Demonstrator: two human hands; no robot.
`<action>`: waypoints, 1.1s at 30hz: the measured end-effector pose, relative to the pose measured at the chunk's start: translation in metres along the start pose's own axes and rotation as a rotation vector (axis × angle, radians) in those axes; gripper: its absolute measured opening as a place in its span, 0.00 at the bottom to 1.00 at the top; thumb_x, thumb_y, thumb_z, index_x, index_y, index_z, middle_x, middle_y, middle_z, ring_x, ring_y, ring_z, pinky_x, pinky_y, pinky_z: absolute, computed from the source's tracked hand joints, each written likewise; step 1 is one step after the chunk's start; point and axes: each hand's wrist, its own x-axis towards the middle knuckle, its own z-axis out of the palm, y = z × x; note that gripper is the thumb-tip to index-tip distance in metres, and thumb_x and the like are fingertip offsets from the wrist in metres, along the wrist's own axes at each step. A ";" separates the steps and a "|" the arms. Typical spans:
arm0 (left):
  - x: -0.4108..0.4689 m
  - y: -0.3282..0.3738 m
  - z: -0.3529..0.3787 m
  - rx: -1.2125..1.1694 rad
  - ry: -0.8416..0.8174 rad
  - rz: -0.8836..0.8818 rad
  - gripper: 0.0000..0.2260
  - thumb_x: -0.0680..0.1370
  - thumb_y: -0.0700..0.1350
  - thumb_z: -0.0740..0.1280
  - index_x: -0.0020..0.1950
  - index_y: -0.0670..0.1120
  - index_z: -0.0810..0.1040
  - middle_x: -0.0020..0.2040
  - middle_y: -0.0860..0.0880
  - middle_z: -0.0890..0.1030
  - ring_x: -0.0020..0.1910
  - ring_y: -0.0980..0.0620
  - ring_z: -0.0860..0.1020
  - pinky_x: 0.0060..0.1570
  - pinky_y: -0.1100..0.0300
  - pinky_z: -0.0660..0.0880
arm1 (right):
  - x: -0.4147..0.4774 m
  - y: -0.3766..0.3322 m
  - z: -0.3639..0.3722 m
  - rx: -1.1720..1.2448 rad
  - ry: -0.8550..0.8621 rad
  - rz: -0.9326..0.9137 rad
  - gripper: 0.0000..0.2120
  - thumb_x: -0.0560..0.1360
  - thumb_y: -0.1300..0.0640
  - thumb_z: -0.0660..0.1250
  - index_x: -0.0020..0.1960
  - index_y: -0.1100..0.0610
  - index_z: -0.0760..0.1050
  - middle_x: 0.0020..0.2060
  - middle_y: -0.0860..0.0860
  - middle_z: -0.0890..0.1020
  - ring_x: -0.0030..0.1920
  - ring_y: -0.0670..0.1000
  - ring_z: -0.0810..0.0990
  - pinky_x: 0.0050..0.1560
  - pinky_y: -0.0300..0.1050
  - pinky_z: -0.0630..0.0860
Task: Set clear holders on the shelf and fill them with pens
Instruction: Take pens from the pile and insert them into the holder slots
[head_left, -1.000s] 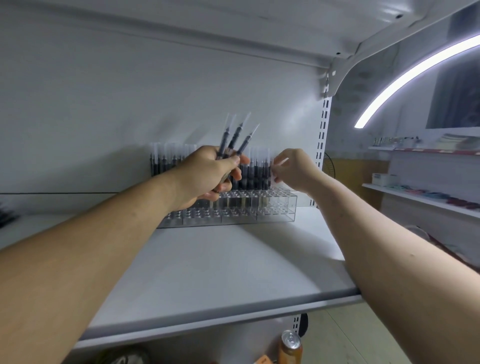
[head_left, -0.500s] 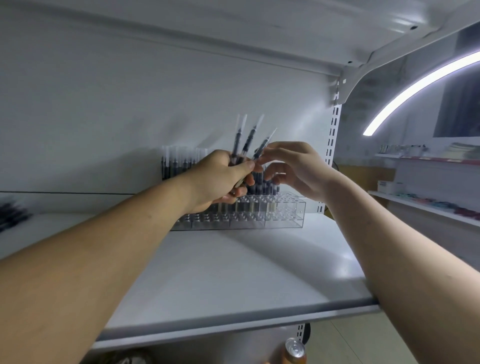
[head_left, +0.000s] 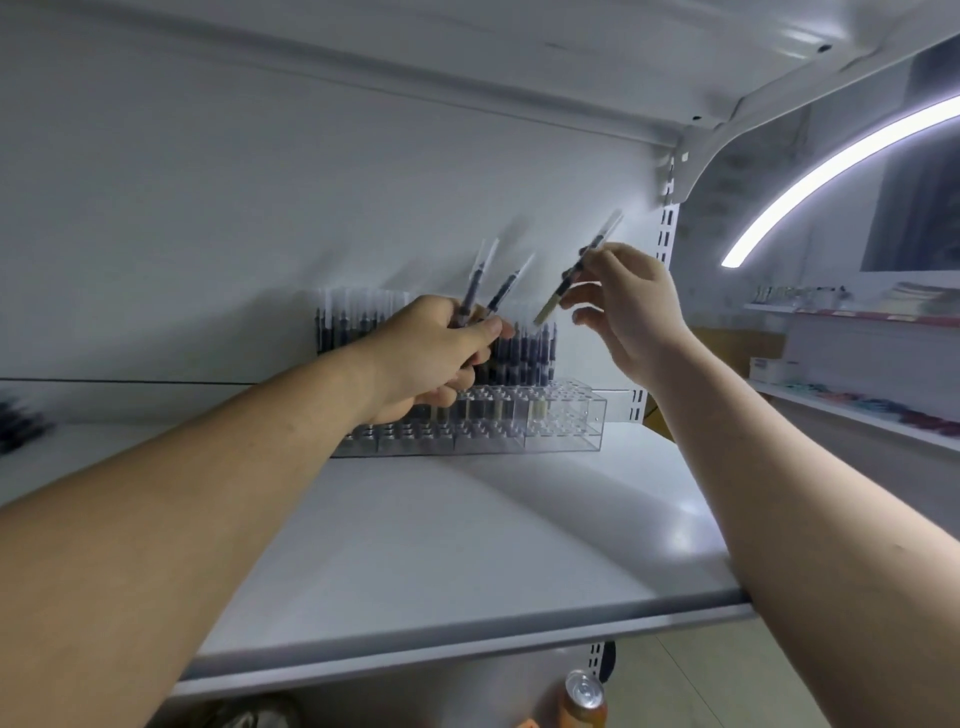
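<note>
Since half a second ago my right hand (head_left: 634, 312) has pulled one pen (head_left: 574, 271) free, pinching it slanted above the clear holder (head_left: 571, 426) at the back of the shelf (head_left: 467, 545), ready for its empty right-end slots. My left hand (head_left: 431, 358) grips two spare pens (head_left: 501, 291), fanned for easy picking.

The left hand (head_left: 431, 353) hides the lower ends of the two dark, clear-capped pens (head_left: 480, 275) it grips and part of the clear plastic grid holder (head_left: 563, 421) behind it. Both pens are motion-blurred, as is the single dark pen with a pale tip (head_left: 567, 286) pinched by the right hand (head_left: 634, 312). Dark objects (head_left: 21, 423) are cut off at the left edge and too blurred to identify. The bottom edge crops a metal drinks can (head_left: 584, 699). Small coloured goods (head_left: 883, 406) on the far white shelf (head_left: 852, 423) cannot be made out.
</note>
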 end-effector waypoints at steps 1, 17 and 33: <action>0.001 -0.001 -0.001 0.007 -0.004 -0.003 0.10 0.87 0.47 0.62 0.63 0.44 0.80 0.36 0.51 0.69 0.28 0.55 0.62 0.24 0.63 0.59 | 0.002 0.003 -0.003 -0.149 0.064 -0.048 0.05 0.84 0.61 0.62 0.55 0.62 0.76 0.40 0.55 0.83 0.35 0.52 0.82 0.35 0.45 0.74; 0.002 0.001 -0.002 -0.078 0.020 -0.018 0.14 0.88 0.48 0.59 0.66 0.42 0.77 0.37 0.51 0.67 0.29 0.55 0.62 0.24 0.62 0.56 | 0.000 0.021 -0.007 -0.773 -0.019 0.000 0.04 0.85 0.60 0.61 0.55 0.60 0.74 0.45 0.58 0.85 0.42 0.56 0.87 0.47 0.56 0.82; 0.003 0.000 -0.002 -0.113 -0.007 -0.045 0.14 0.86 0.47 0.58 0.68 0.43 0.76 0.39 0.49 0.68 0.31 0.54 0.63 0.25 0.61 0.57 | -0.001 0.036 -0.012 -0.980 -0.200 0.090 0.09 0.83 0.57 0.67 0.50 0.63 0.80 0.37 0.55 0.88 0.31 0.55 0.82 0.25 0.38 0.72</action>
